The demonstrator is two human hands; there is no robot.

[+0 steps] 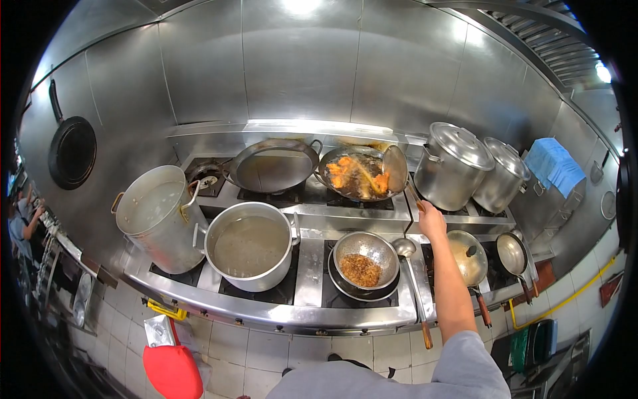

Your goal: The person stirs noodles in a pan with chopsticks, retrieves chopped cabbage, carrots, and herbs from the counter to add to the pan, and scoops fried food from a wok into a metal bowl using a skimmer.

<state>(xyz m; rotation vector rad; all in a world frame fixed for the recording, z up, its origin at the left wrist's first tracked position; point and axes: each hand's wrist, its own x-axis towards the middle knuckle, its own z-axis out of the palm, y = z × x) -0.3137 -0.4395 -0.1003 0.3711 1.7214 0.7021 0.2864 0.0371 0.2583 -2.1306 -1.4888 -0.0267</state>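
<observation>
From my remote post, I see shiny metal walls [299, 73], a pale tiled floor [229, 342], and a bright lamp [603, 72] near a slatted vent [531, 33].

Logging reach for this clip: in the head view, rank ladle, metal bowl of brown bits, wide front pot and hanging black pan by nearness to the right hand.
From the right hand:
1. Ladle, slightly left
2. Metal bowl of brown bits, left of the ladle
3. Wide front pot, further left
4. Hanging black pan, far left
</observation>
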